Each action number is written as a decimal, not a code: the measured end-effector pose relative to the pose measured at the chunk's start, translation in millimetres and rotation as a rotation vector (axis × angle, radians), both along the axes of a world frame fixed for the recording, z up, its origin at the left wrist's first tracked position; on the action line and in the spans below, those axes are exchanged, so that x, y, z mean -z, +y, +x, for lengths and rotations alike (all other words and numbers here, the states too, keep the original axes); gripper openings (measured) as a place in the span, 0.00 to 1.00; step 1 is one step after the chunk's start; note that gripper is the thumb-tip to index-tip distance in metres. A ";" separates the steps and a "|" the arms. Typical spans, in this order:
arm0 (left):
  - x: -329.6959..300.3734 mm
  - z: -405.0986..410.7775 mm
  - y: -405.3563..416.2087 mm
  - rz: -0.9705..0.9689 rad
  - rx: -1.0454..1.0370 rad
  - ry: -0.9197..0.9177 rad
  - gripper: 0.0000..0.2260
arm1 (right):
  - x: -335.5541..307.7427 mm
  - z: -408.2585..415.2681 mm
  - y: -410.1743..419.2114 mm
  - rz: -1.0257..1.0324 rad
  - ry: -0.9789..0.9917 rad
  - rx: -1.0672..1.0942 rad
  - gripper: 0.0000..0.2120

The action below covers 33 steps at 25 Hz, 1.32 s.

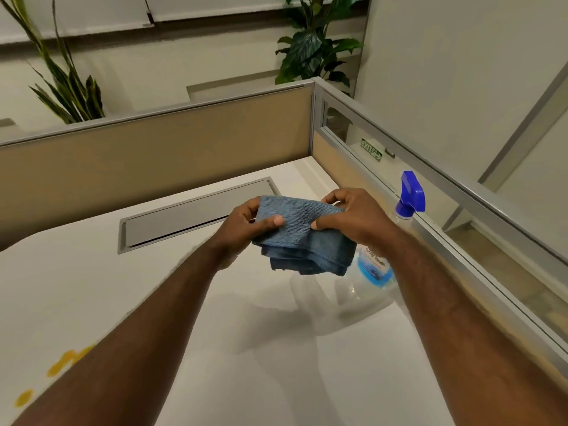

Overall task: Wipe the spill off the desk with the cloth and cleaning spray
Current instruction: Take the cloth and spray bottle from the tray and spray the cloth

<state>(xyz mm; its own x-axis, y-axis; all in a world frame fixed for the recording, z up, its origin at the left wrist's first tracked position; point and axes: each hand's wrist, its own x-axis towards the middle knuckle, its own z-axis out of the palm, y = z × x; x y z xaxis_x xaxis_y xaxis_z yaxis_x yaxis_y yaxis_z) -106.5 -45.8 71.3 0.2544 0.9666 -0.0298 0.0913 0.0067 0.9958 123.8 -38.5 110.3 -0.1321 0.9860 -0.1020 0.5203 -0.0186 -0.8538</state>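
Observation:
Both my hands hold a folded blue cloth (302,235) up above the white desk (153,287). My left hand (246,224) grips its left edge and my right hand (353,219) grips its right edge, thumbs on top. Behind my right wrist stands a clear spray bottle (373,272) with a blue trigger head (410,193), next to the right partition. A yellow spill (66,362) lies in blotches on the desk at the lower left, partly hidden by my left forearm.
A grey cable hatch (190,213) is set into the desk at the back. Beige partitions (153,155) with metal rails close the back and right sides. Potted plants (73,90) stand behind the back partition.

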 end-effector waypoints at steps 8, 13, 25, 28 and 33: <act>14.9 -54.9 -60.8 -0.279 -0.013 -0.207 0.25 | 24.4 -55.8 -9.8 -0.323 0.318 -0.216 0.17; 27.5 -66.7 -79.3 -0.387 -0.036 -0.147 0.20 | 43.5 -72.4 -21.3 -0.281 0.213 -0.303 0.20; 58.9 -58.8 -80.9 -0.238 -0.373 -0.415 0.17 | 97.1 4.2 -58.7 0.696 0.160 0.774 0.22; 59.2 -59.3 -79.6 -0.224 -0.384 -0.434 0.17 | 93.4 38.1 -41.2 0.652 0.163 0.916 0.34; 56.0 -59.4 -82.2 -0.214 -0.407 -0.448 0.17 | 84.2 66.4 -3.3 0.464 0.195 0.656 0.35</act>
<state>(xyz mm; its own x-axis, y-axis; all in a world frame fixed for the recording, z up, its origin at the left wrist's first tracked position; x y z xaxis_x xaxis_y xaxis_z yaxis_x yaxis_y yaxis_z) -165.9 -128.0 15.3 -0.0993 0.9729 -0.2089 -0.3849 0.1561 0.9097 190.2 -41.8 26.1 0.5116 0.8054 0.2993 0.3679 0.1095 -0.9234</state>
